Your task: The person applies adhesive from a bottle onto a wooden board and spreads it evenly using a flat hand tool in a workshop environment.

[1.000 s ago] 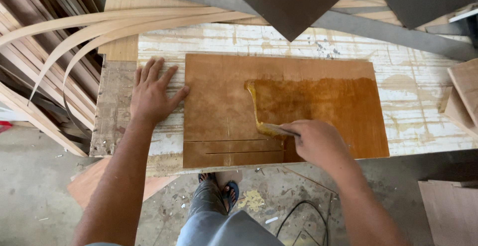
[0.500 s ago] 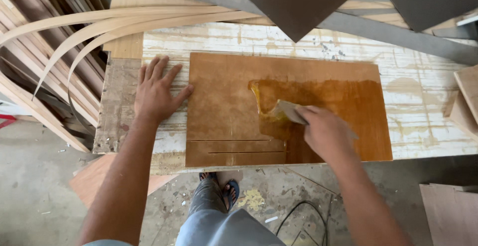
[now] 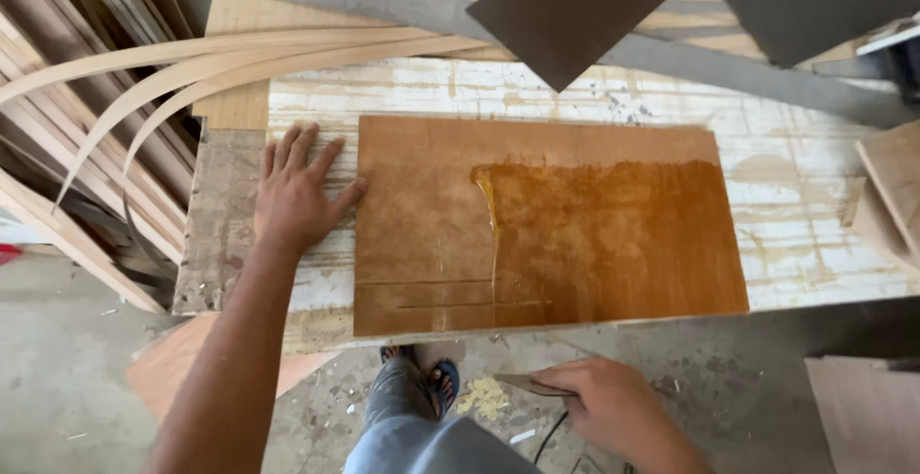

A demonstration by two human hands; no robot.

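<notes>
A rectangular brown plywood board (image 3: 450,215) is laid flat on the white, glue-streaked work surface (image 3: 805,206). Its half toward 3 o'clock is coated with glossy amber adhesive (image 3: 613,239), edged by a thick ridge near the middle. The left hand (image 3: 297,191) is pressed flat on the surface, fingers spread, with the thumb touching the board's 9 o'clock edge. The right hand (image 3: 609,402) is seen off the surface at 6 o'clock of the board, closed around a thin flat spreader (image 3: 529,384). Curved pale veneer strips (image 3: 220,57) are noted at 11 o'clock.
</notes>
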